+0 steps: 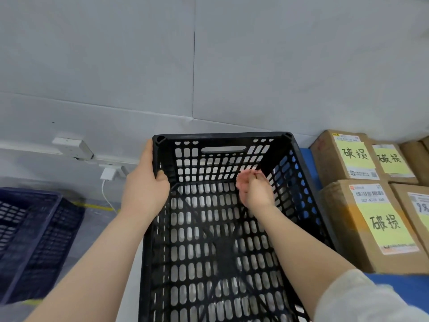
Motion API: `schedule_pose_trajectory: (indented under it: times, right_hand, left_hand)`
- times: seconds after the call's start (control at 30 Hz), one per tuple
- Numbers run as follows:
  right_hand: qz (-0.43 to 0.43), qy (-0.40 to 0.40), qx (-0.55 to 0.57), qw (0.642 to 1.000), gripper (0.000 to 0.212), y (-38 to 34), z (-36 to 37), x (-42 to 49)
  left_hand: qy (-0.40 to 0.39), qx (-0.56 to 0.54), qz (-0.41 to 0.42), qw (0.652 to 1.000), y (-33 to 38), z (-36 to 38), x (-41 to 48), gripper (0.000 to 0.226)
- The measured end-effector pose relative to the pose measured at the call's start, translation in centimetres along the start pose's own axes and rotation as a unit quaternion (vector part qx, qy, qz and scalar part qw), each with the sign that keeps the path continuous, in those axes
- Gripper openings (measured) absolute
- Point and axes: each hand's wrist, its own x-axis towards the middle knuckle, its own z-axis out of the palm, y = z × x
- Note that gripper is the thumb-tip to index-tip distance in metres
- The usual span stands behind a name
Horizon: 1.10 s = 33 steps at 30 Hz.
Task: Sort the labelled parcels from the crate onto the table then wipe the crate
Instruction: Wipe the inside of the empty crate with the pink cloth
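Crate [232, 135]: black moulded plastic, lattice walls and floor, nothing inside it. It stands straight ahead of us, its right wall just beside the blue desk [394, 287]; what it rests on we cannot make out. The parcels [355, 219], brown cartons with yellow labels [385, 224], sit together on that desk, so we judge the sorting done and the wiping in hand.

Our left hand [145, 182] grips the far left corner of the rim, thumb hooked inside, fingers [147, 151] down the outside. Our right hand [254, 188] is inside, near the far right wall, curled and blurred; whether it holds a cloth we cannot tell.

Handling, as we judge it: empty, so light; stiff, not fragile; likely to slide under a wiping stroke unless braced. Best holds are the thick rim and corners, or the handle slot [223, 149] in the far wall. The holes may snag a cloth.

A dark blue crate [34, 240] sits low on our left.
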Motion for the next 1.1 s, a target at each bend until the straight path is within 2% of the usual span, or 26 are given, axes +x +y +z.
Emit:
schedule_pose_trajectory:
  times: [0.1,0.17,0.23,0.3,0.33,0.4,0.47,0.57,0.63,0.7,0.8,0.87,0.97,1.03,1.1]
  right_hand:
    - [0.086,-0.138,0.024,0.986,0.028,-0.3,-0.6,0.9]
    - [0.141,-0.179,0.143,0.963,0.016,-1.1,-2.0,0.5]
    - [0.201,-0.161,0.364,0.895,0.021,-2.5,-4.3,-0.6]
    - [0.181,-0.088,0.548,0.811,0.022,-4.6,-6.5,-2.8]
    - [0.133,-0.044,0.583,0.8,0.021,-6.1,-7.5,-4.2]
    - [0.018,0.045,0.553,0.832,0.011,-9.4,-8.7,-7.1]
    - [-0.107,0.091,0.497,0.856,0.023,-13.1,-8.2,-9.5]
    - [-0.222,0.135,0.387,0.885,0.04,-17.6,-4.3,-9.5]
    - [-0.209,0.111,0.395,0.888,0.044,-18.9,-2.1,-8.3]
    - [-0.204,0.093,0.403,0.887,0.045,-18.5,-0.8,-7.1]
    - [-0.277,0.103,0.364,0.883,0.053,-16.9,1.0,-6.2]
    - [-0.282,0.09,0.355,0.886,0.054,-15.7,3.4,-6.1]
    - [-0.268,-0.005,0.223,0.937,0.055,-13.1,8.2,-5.9]
    - [-0.233,-0.06,0.179,0.954,0.047,-12.4,9.6,-5.9]
    - [-0.211,-0.077,0.124,0.967,0.039,-13.2,8.8,-5.1]
  left_hand:
    - [0.001,-0.002,0.003,1.0,0.1,0.0,-0.1,0.073]
    - [0.0,0.017,-0.001,1.0,0.1,0.0,-0.2,0.072]
    - [0.003,0.023,-0.005,1.0,0.1,0.1,-0.1,0.073]
    - [0.002,0.009,-0.003,1.0,0.1,0.2,0.0,0.074]
    - [0.003,0.005,-0.004,1.0,0.1,0.2,0.0,0.074]
    - [0.008,0.007,-0.001,1.0,0.3,0.1,-0.1,0.074]
    - [0.014,0.011,0.008,1.0,0.5,0.1,-0.2,0.071]
    - [0.014,0.005,0.022,1.0,0.1,0.1,0.1,0.042]
    - [0.012,-0.005,0.015,1.0,-0.2,-0.1,0.2,0.034]
    - [0.006,-0.002,0.017,1.0,-0.5,-0.1,0.3,0.046]
    - [0.008,0.011,0.021,1.0,-0.5,0.0,0.3,0.059]
    - [0.006,0.004,0.018,1.0,-0.8,0.1,0.4,0.062]
    - [0.003,0.003,0.013,1.0,-1.1,0.2,0.5,0.071]
    - [0.004,0.003,0.012,1.0,-1.0,0.3,0.4,0.076]
    - [0.01,0.011,0.009,1.0,-1.0,0.2,0.6,0.076]
